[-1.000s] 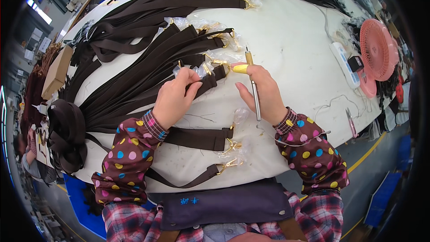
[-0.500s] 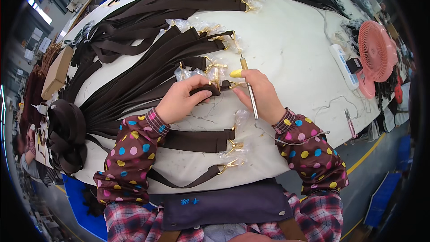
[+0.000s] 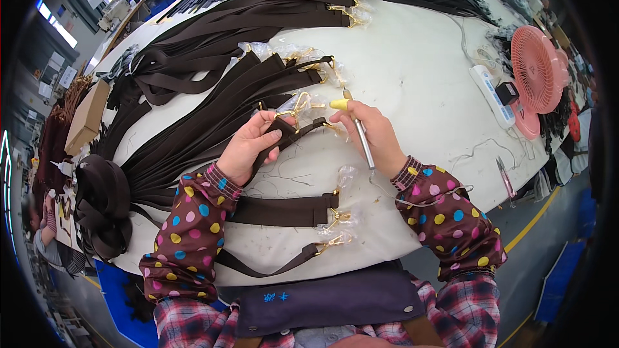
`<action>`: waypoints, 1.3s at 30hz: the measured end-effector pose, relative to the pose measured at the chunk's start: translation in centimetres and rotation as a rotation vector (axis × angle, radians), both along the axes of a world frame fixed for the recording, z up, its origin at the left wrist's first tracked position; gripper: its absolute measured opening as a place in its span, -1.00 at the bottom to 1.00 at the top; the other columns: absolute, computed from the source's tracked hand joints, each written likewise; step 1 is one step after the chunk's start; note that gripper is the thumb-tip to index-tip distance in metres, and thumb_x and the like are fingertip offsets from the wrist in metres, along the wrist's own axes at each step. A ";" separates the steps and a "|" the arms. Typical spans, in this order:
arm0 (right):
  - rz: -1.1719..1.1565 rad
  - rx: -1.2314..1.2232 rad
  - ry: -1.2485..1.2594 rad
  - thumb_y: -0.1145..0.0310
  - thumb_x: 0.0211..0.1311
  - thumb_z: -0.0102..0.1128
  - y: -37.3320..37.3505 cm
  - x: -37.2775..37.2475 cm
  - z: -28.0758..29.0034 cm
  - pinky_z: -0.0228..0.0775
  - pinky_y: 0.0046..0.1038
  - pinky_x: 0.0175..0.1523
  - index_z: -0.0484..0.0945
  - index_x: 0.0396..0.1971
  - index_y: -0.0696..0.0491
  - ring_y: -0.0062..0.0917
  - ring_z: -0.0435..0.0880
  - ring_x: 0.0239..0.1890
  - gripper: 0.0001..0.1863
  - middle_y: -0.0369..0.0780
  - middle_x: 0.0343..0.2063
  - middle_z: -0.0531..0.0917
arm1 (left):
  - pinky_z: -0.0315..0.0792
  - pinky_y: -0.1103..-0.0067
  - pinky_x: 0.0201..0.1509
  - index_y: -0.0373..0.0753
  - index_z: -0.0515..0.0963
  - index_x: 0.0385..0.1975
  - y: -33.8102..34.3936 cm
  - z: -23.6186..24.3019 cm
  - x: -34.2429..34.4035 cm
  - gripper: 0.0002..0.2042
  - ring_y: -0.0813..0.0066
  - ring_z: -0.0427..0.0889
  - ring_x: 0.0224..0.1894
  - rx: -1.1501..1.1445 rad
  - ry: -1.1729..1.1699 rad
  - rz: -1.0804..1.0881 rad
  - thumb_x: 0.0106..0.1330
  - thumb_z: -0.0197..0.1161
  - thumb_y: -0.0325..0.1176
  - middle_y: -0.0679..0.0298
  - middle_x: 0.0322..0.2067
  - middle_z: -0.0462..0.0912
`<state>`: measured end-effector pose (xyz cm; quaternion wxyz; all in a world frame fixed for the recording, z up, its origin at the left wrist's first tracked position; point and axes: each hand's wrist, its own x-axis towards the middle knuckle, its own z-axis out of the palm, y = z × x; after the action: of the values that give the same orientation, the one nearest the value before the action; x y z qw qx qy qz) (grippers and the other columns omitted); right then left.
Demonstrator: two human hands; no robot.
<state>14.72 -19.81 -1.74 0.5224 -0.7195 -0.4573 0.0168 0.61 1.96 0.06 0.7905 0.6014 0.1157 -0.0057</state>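
Observation:
My left hand pinches the end of a dark brown strap between thumb and fingers. A gold metal clasp with clear plastic film around it sticks out beyond those fingertips. My right hand grips a slim pen-like tool with a silver barrel and a thin cord; its upper end points away from me. A yellow cover sits on a fingertip of that hand, a short gap from the clasp. Below my left hand lie more brown straps with gold hooks.
Bundles of brown straps fill the left and far side of the white table. At the right are a pink fan, a white power strip and pink-handled tweezers or snips. A cardboard box stands far left.
The strap end in my left hand has turned, so its clasp shows more plainly. My left hand has drawn slightly left and down. My right hand keeps its hold on the tool.

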 end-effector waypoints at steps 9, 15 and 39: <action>0.123 0.123 0.334 0.31 0.35 0.12 1.1 -0.6 1.1 0.30 -0.60 -0.25 0.51 -0.22 0.16 -0.70 0.47 -0.37 -0.79 -0.31 -0.44 0.58 | 0.30 0.77 -0.50 -0.17 0.34 -0.06 0.0 0.1 -0.2 -0.80 0.72 0.42 -0.52 -0.003 -0.009 -0.005 0.36 0.08 -0.51 0.29 0.00 0.54; 0.124 0.161 0.210 0.34 0.30 0.15 1.7 -0.6 0.7 0.31 -0.55 -0.30 0.50 -0.30 0.16 -0.66 0.47 -0.41 -0.82 -0.27 -0.48 0.56 | 0.30 0.77 -0.50 -0.19 0.31 -0.03 -0.3 0.5 -0.1 -0.76 0.74 0.40 -0.55 -0.007 -0.004 -0.013 0.35 0.09 -0.52 0.31 -0.03 0.55; 0.074 -0.016 -0.361 0.47 0.15 0.28 -1.1 1.0 -0.4 0.42 -0.47 -0.10 0.53 -0.22 0.11 -0.36 0.60 -0.23 -0.80 -0.18 -0.31 0.62 | 0.30 0.76 -0.51 -0.19 0.30 0.03 0.6 1.1 -0.6 -0.72 0.72 0.39 -0.58 -0.156 -0.086 -0.035 0.36 0.10 -0.51 0.28 -0.01 0.56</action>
<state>15.72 -20.86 -2.10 0.4251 -0.6977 -0.5696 -0.0894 -0.01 2.60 1.18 0.8389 0.5398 0.0702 -0.0026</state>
